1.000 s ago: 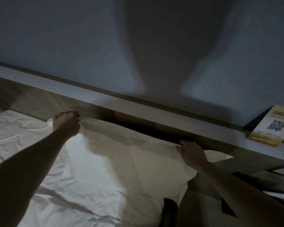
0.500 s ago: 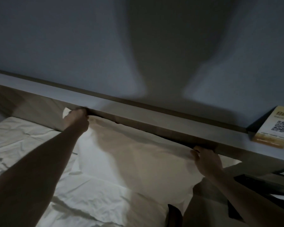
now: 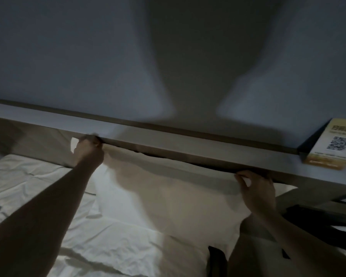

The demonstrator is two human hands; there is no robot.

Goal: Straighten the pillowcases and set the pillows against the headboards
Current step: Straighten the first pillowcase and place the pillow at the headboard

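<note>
The pillow (image 3: 168, 196) stands between both hands, its long axis along the headboard (image 3: 188, 154). The left hand (image 3: 89, 149) grips its upper left corner, the right hand (image 3: 257, 189) pinches the upper right; neither is nearer.

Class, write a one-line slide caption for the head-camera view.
Left hand and right hand grip the white fabric pillow by its upper corners against the wooden headboard.

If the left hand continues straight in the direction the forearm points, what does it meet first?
Most likely the headboard ledge: the left hand, gripping the pillow corner, already sits right under its edge, though depth is unclear.
</note>
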